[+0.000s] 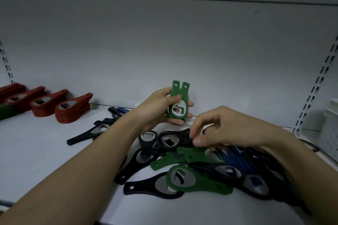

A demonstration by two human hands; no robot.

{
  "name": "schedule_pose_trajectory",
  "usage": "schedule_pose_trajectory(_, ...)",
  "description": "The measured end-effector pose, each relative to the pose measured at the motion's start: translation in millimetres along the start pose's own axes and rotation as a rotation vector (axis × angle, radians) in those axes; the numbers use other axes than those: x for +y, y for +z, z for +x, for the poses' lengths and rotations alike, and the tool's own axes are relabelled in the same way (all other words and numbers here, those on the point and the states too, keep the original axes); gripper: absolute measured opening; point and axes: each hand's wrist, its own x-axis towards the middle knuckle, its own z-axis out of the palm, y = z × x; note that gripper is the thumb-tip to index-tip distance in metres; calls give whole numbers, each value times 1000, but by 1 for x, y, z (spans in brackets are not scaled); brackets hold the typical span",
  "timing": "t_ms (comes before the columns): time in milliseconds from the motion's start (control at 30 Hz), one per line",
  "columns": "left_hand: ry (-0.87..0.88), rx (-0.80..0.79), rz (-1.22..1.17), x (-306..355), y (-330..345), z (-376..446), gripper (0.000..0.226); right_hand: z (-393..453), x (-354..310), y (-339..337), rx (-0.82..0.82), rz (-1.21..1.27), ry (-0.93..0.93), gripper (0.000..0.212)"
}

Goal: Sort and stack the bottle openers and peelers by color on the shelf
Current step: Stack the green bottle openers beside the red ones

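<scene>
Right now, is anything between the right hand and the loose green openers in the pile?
Nothing visible. The right hand hovers just above the pile, and the nearest green opener lies on top, uncovered. The larger green opener in front also lies on top of black openers. The left hand holds green openers behind the pile.

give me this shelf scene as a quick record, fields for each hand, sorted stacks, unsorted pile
left hand: left hand grips a small bunch of green openers, handles pointing up
right hand: right hand hovers over the mixed pile, fingers curled, whether it holds anything cannot be told
sorted stacks: red stacks in a row at the back left of the shelf
unsorted pile: mixed pile of black, green and blue openers at front centre
</scene>
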Motion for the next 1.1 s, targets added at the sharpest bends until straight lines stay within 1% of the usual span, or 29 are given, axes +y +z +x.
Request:
schedule_pose_trajectory(67,-5,14,-1,0,2,-1,23,1,-5,4,-65,-154,-20,20)
schedule_pose_trajectory(133,-13,18,-6,-1,3,-1,22,3,-6,9,-83,-285,-22,25)
schedule_pose_trajectory(200,-16,21,-10,-2,4,0,21,4,-5,11,-76,-337,-16,25)
schedule_pose_trajectory(300,9,18,3,-4,3,2,22,6,-2,11,-27,-342,-26,20)
schedule_pose_trajectory(400,60,18,20,-4,3,2,27,5,1,10,62,-247,-49,17)
schedule_pose_trajectory(500,105,26,28,-1,4,2,27,5,0,2,246,-29,-122,16)
schedule_pose_trajectory(600,110,16,24,2,6,-1,27,5,1,-7,415,231,-182,16)
schedule_pose_trajectory(733,84,-18,67,2,11,-3,23,8,5,-11,574,414,-212,14)
schedule_pose_trajectory(833,54,-76,83,1,14,-4,30,10,9,-12,624,464,-208,12)
schedule_pose_trajectory(967,92,-150,151,-3,15,-4,32,14,13,-9,648,452,-172,14)
schedule_pose_trajectory(1033,108,-141,179,-6,14,-2,33,16,15,-7,651,449,-146,14)
schedule_pose_trajectory(1100,107,-96,175,-7,13,0,32,17,15,-5,653,430,-118,18)
